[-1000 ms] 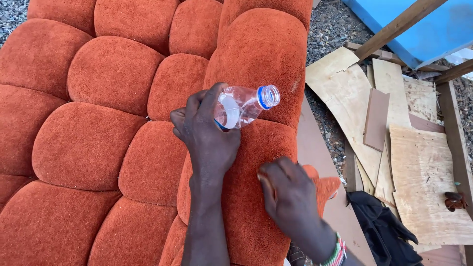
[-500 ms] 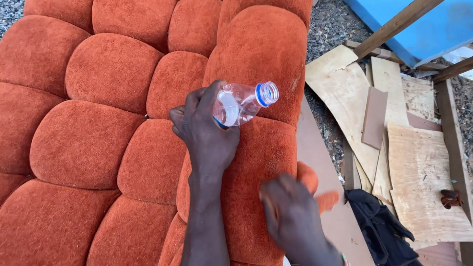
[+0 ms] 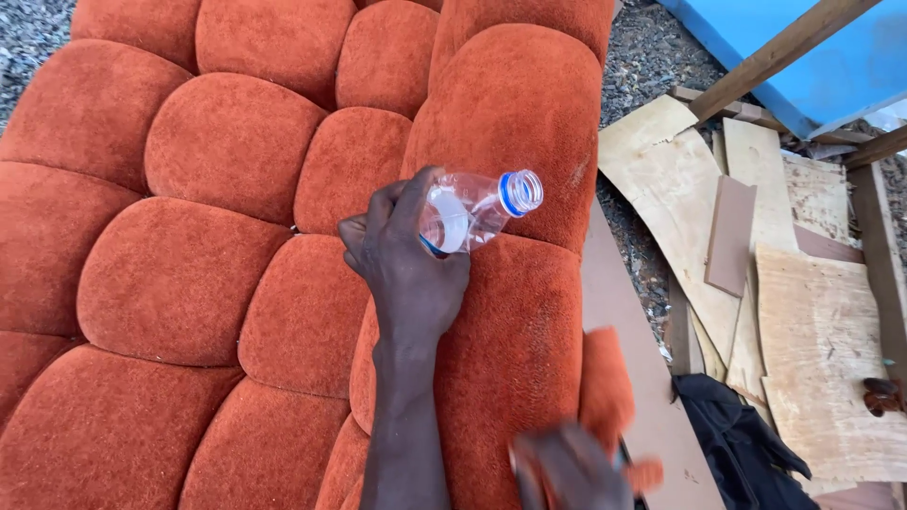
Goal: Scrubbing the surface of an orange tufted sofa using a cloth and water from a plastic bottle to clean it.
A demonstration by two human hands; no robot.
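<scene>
Dead centre of the view, the left hand (image 3: pixel 406 255) has its fingers wrapped round the body of a small clear plastic bottle (image 3: pixel 472 208), resting against the tufted orange sofa back (image 3: pixel 189 274). The bottle lies nearly on its side, neck pointing off toward 2 o'clock, right over the seam between two cushions.

My read: this is the wetting or dabbing bit of working on the upholstery, with the bottle held ready over the fabric. A further tilt would want a steady wrist so the contents land on the cushion and not down the seam.

The bottle itself is see-through and crinkly-looking, with a pale label band and a blue ring at the neck. It looks uncapped to me, but I can't say for sure. I can't make out a liquid level either.

Down at 6 o'clock the right hand (image 3: pixel 567 467) is a blur next to a scrap of orange fabric (image 3: pixel 605 397); can't tell if those fingers are closed on it or loose.

Over at 3 o'clock there's a pile of plywood offcuts (image 3: pixel 822 321) on gravel, a black cloth (image 3: pixel 737 434) at 5, and a blue panel (image 3: pixel 850 57) at 1.
</scene>
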